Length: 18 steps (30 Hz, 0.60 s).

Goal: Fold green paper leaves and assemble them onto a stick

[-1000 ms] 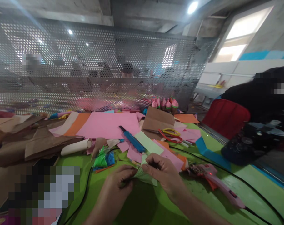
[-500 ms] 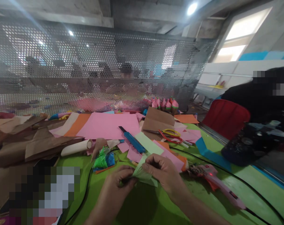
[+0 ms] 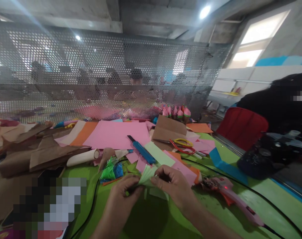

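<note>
Between my two hands is a piece of pale green paper (image 3: 148,175), creased and fanned out at its top. My left hand (image 3: 127,196) pinches its left end between thumb and fingers. My right hand (image 3: 172,182) grips the right side, thumb in front and fingers curled behind. Below the right hand, a flat corner of light green paper shows, partly hidden. Just beyond the hands lie a blue utility knife (image 3: 143,151) and a light green paper strip (image 3: 159,153). To the right rests a pink hot glue gun (image 3: 237,199) with a red light lit.
Pink paper sheets (image 3: 121,132), brown paper (image 3: 53,152), scissors (image 3: 182,146) and a green tape bundle (image 3: 108,171) crowd the green table (image 3: 146,222). A black cable (image 3: 91,205) crosses it. A dark container (image 3: 255,159) stands right, near a red chair (image 3: 243,127) and a person.
The pale green paper has turned in my fingers, and its folds now fan upward. Both hands keep their hold. The view has shifted slightly.
</note>
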Motion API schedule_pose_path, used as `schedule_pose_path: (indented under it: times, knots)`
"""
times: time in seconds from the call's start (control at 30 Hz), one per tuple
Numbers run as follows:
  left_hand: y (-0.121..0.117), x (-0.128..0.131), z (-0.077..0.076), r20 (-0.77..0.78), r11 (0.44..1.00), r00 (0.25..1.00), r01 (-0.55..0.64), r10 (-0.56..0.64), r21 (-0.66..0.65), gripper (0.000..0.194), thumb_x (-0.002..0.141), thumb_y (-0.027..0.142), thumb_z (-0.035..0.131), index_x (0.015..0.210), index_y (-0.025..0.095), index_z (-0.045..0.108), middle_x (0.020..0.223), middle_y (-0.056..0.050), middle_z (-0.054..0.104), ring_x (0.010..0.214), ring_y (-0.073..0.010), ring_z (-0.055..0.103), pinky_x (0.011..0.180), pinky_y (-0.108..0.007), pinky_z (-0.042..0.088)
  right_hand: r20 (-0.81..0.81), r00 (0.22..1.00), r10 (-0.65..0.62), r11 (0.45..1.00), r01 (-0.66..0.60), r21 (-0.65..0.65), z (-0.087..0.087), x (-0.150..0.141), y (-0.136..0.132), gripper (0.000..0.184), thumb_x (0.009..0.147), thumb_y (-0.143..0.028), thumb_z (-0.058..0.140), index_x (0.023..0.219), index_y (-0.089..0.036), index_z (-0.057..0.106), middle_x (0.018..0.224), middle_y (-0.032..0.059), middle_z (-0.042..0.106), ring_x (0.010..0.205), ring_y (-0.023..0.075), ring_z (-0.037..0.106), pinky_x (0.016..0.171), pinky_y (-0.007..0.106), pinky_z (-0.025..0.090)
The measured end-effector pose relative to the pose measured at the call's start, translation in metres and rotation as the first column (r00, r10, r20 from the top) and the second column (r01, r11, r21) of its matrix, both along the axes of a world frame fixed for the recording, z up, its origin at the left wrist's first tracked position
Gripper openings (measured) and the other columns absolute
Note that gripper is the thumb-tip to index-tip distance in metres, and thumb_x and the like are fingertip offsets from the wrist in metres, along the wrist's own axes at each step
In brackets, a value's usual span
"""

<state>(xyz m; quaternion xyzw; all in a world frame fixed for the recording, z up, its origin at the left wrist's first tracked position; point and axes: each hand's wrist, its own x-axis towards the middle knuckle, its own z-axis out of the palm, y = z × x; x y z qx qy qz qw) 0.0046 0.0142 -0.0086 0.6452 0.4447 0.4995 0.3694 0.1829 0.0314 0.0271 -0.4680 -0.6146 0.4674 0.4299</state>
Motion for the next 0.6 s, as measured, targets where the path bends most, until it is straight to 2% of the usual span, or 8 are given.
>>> schedule_pose_path:
  times: [0.13, 0.27, 0.47, 0.6]
  knots:
    - [0.0001, -0.0007, -0.0009, -0.029, 1.0, 1.0, -0.003, 0.003, 0.002, 0.011, 0.079, 0.018, 0.06, 0.074, 0.019, 0.07, 0.082, -0.003, 0.067, 0.084, -0.0193, 0.061, 0.074, -0.026, 0.046, 0.02, 1.0, -0.002, 1.0, 0.002, 0.021, 0.0006, -0.0005, 0.0005, 0.028, 0.073, -0.041, 0.069, 0.068, -0.017, 0.057, 0.062, -0.0028, 0.048, 0.06, 0.0128, 0.041, 0.056, 0.025, 0.031]
    - [-0.0002, -0.0004, -0.0014, -0.04, 1.0, 0.999, 0.014, -0.013, 0.007, 0.013, 0.079, 0.015, 0.059, 0.072, 0.019, 0.069, 0.082, -0.003, 0.066, 0.082, -0.0189, 0.061, 0.073, -0.026, 0.046, -0.032, 0.999, 0.023, 0.999, -0.024, -0.026, -0.0004, -0.0005, -0.0003, 0.029, 0.073, -0.043, 0.07, 0.078, -0.017, 0.058, 0.064, -0.0039, 0.046, 0.06, 0.0121, 0.04, 0.055, 0.024, 0.031]
    - [-0.0026, 0.0018, 0.0005, -0.066, 0.995, 0.993, 0.1, -0.101, -0.025, 0.015, 0.081, 0.014, 0.057, 0.08, 0.021, 0.07, 0.085, -0.002, 0.066, 0.083, -0.0172, 0.061, 0.074, -0.025, 0.045, -0.029, 1.0, -0.005, 1.0, 0.005, -0.018, -0.0002, -0.0016, 0.0017, 0.032, 0.072, -0.043, 0.071, 0.064, -0.017, 0.053, 0.062, -0.0033, 0.045, 0.06, 0.012, 0.039, 0.054, 0.025, 0.031]
    - [-0.0026, 0.0016, -0.0002, -0.074, 0.996, 0.994, 0.084, -0.085, -0.017, 0.013, 0.08, 0.014, 0.058, 0.078, 0.02, 0.069, 0.085, -0.002, 0.065, 0.082, -0.0174, 0.06, 0.072, -0.024, 0.044, -0.056, 0.998, -0.006, 1.0, 0.005, -0.022, 0.0005, -0.0025, 0.0026, 0.032, 0.071, -0.043, 0.071, 0.065, -0.017, 0.055, 0.063, -0.0032, 0.045, 0.06, 0.0117, 0.039, 0.053, 0.024, 0.031]
